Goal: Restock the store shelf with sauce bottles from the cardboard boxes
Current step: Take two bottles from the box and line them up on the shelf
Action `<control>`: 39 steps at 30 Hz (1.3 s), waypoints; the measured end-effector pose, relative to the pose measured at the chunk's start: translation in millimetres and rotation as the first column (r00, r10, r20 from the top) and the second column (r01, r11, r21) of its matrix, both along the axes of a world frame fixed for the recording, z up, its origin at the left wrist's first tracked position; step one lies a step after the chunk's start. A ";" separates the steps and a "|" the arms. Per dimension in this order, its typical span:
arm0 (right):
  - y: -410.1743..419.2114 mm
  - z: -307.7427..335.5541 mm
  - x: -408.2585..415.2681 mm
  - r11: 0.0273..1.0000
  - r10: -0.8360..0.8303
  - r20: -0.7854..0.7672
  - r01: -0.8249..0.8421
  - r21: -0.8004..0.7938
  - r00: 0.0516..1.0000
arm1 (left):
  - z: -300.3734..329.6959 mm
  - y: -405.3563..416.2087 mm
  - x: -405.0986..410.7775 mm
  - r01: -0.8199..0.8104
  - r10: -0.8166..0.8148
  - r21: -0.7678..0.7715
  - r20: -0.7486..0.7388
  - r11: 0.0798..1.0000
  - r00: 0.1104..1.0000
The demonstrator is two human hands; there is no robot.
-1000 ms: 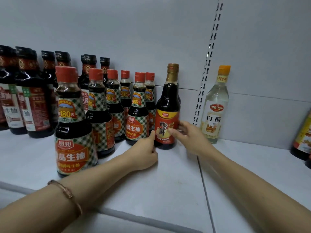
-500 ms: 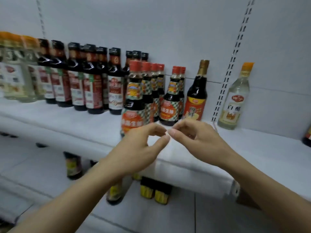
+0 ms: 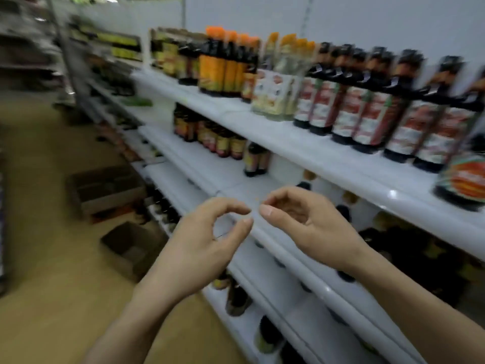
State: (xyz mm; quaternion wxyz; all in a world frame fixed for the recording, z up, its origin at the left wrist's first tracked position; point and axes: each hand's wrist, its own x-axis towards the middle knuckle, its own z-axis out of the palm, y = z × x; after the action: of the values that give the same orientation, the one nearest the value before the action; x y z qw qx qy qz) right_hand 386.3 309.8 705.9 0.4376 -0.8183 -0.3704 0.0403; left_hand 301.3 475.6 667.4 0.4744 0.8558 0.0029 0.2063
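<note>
The head view is blurred and looks leftward along the white store shelf (image 3: 328,158). Dark sauce bottles with red-and-white labels (image 3: 367,114) line the top tier at the right, beside clear vinegar bottles (image 3: 278,88) and orange-capped bottles (image 3: 225,67). My left hand (image 3: 207,245) and my right hand (image 3: 304,227) float in front of the shelf edge, fingertips nearly meeting, fingers loosely curled and holding nothing. Two open cardboard boxes (image 3: 105,190) (image 3: 131,245) sit on the floor at the left.
Lower tiers carry more dark bottles (image 3: 223,143). A tan floor aisle (image 3: 39,258) runs at the left, with further shelving (image 3: 31,53) in the blurred distance. A green-checked bottle (image 3: 464,177) stands at the right edge.
My view has swung left and pulled away from the shelf, bringing the aisle and boxes into sight. Both hands left the red-labelled bottle and came back together, holding nothing.
</note>
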 end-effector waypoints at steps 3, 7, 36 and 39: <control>66.1 -11.1 -4.3 0.995 0.097 -0.030 -0.097 -0.016 0.995 | -13.5 57.1 -22.0 -0.146 0.145 -0.042 -0.028 0.988 0.989; 130.0 -30.7 5.5 0.979 0.196 -0.113 -0.200 -0.027 0.974 | -35.8 113.3 -31.0 -0.220 0.211 -0.104 -0.089 0.970 0.973; 671.0 -107.5 252.4 0.786 0.595 -0.295 -0.618 0.018 0.748 | -81.8 568.0 140.8 -0.725 0.687 -0.388 -0.261 0.568 0.678; 731.7 -111.4 269.4 0.807 0.560 -0.294 -0.590 -0.016 0.774 | -83.0 636.6 160.8 -0.699 0.667 -0.394 -0.241 0.596 0.705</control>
State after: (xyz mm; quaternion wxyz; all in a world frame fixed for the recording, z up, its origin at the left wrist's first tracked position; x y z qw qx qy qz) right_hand 655.7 1041.5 594.5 0.4069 -0.6741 -0.5358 0.3050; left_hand 462.0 1112.2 584.4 0.5459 0.6584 0.3949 0.3356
